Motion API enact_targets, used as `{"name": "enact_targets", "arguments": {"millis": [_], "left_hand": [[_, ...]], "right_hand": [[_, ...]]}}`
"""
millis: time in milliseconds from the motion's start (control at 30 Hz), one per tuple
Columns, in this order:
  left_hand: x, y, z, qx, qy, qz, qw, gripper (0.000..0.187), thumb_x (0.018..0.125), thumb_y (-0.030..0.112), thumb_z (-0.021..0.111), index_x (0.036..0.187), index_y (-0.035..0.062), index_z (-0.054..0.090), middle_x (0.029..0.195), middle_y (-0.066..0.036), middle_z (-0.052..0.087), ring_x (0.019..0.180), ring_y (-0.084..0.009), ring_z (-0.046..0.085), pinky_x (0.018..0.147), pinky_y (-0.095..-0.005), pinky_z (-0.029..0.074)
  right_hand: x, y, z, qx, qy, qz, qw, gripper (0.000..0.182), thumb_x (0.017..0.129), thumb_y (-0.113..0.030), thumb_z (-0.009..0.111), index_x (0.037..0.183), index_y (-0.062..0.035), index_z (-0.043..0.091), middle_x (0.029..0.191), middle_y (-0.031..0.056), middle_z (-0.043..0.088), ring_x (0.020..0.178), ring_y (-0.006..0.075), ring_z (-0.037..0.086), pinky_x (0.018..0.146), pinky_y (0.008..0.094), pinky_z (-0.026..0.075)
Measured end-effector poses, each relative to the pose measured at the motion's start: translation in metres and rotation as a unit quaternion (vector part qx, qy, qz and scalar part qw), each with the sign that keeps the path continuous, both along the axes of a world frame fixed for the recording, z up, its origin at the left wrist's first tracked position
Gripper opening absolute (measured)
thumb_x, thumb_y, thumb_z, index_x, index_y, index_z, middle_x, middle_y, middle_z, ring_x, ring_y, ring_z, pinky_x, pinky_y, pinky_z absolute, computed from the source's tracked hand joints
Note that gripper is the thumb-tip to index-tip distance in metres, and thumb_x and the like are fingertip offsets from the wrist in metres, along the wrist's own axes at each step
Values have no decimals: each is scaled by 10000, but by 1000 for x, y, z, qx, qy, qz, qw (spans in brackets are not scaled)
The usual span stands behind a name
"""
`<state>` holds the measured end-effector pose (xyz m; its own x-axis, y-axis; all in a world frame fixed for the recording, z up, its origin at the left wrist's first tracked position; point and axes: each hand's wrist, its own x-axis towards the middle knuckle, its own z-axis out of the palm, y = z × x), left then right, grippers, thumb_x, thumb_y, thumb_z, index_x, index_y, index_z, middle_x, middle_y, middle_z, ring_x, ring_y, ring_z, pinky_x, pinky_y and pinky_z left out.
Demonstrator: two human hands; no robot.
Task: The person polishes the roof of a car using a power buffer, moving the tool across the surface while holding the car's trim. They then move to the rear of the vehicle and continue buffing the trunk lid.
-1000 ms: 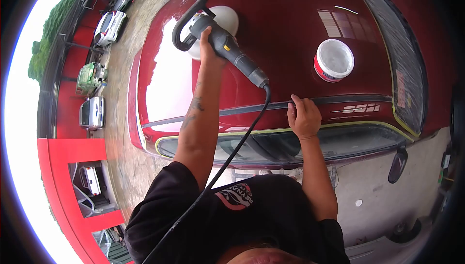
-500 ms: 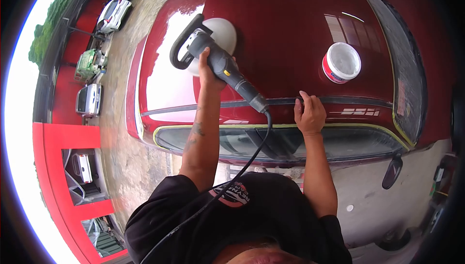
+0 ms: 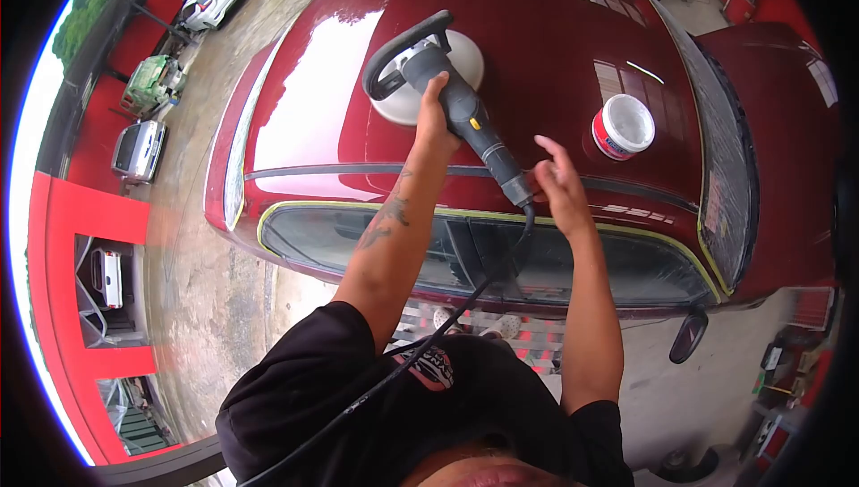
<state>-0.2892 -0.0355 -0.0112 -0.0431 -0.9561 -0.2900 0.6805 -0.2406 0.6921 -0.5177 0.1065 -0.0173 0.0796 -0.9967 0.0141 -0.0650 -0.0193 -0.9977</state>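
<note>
A black power polisher (image 3: pixel 465 111) with a white round pad (image 3: pixel 466 61) rests on the glossy dark red car roof (image 3: pixel 519 49). My left hand (image 3: pixel 436 120) is wrapped round the polisher's body, just behind its looped front handle. Beside the rear end of the polisher, near its cord, my right hand (image 3: pixel 560 185) has its fingers apart and holds nothing. A white tub with a red label (image 3: pixel 624 127) stands on the roof to the right of that hand, with pale contents inside.
Side windows (image 3: pixel 573 259) edged with yellow tape lie below the roof, and a side mirror (image 3: pixel 688 337) juts out at the right. The power cord (image 3: pixel 420 344) runs across my shirt. Parked vehicles (image 3: pixel 215 0) stand at the far left.
The polisher and my left hand have shifted right in view. My right hand has come close to the polisher's rear end, its fingers more spread. The view of the car has also shifted.
</note>
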Motion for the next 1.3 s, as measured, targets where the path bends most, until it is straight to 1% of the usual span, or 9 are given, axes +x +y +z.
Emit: {"name": "enact_targets", "arguments": {"millis": [33, 100, 167, 467, 533, 600, 667, 800, 1300], "left_hand": [[6, 2, -2, 3, 1, 4, 1000, 495, 893, 434, 698, 1124, 19, 557, 850, -161, 640, 771, -341, 685, 723, -504, 596], [17, 3, -4, 7, 1, 11, 1000, 487, 892, 432, 700, 1117, 23, 563, 852, -159, 643, 768, -341, 683, 723, -503, 593], [23, 8, -2, 7, -1, 25, 1000, 439, 907, 413, 702, 1111, 44, 581, 868, -129, 647, 763, -304, 677, 719, -468, 585], [90, 43, 4, 36, -131, 85, 987, 588, 1001, 526, 660, 1231, -15, 648, 986, -79, 719, 801, -199, 663, 689, -389, 536], [147, 60, -49, -33, -417, 106, 902, 568, 1062, 500, 571, 1086, -50, 710, 826, -59, 708, 734, -193, 627, 656, -375, 492], [159, 90, -71, -106, -617, 217, 749, 543, 1099, 446, 513, 899, -25, 694, 710, -152, 663, 641, -238, 593, 627, -398, 461], [180, 100, -97, -153, -697, 186, 676, 391, 1079, 315, 533, 809, 39, 592, 769, -143, 613, 780, -363, 590, 740, -475, 420], [185, 102, -111, -226, -799, 165, 532, 245, 987, 242, 621, 819, 72, 566, 814, -102, 566, 868, -343, 562, 775, -484, 396], [181, 106, -102, -252, -790, 177, 530, 210, 1000, 258, 604, 873, 92, 581, 822, -89, 575, 824, -330, 547, 761, -459, 394]], "right_hand": [[16, 6, 21, 14, -3, 60, 998, 736, 978, -468, 714, 1546, -76, 457, 1029, 208, 698, 933, 323, 704, 868, 382, 522], [48, 1, 43, -80, 219, 51, 971, 894, 918, -487, 774, 1607, -93, 363, 1082, 274, 705, 1047, 416, 713, 933, 457, 529], [77, -9, 55, 7, 310, 105, 945, 972, 899, -394, 792, 1659, -135, 244, 1069, 317, 714, 1061, 499, 697, 891, 546, 558], [142, -24, 53, -3, 341, 106, 934, 998, 878, -159, 733, 1683, -265, 154, 1006, 319, 721, 988, 516, 698, 893, 565, 563], [157, -26, 50, -34, 346, 113, 931, 996, 878, -164, 728, 1684, -270, 151, 1062, 309, 723, 1010, 516, 693, 926, 568, 561], [175, -31, 54, -35, 354, 130, 925, 986, 880, -177, 719, 1683, -273, 154, 1152, 293, 717, 1043, 519, 685, 982, 575, 547], [199, -38, 49, -40, 358, 145, 922, 990, 879, -186, 721, 1684, -269, 152, 1103, 287, 729, 1024, 517, 691, 974, 579, 549], [236, -55, 40, -45, 374, 161, 912, 1015, 874, -199, 730, 1687, -272, 125, 1019, 337, 716, 976, 532, 701, 897, 597, 581], [172, -172, 52, -1, 408, -41, 912, 967, 883, -198, 673, 1685, -236, 134, 1182, 312, 707, 1089, 487, 701, 984, 540, 568]]}}
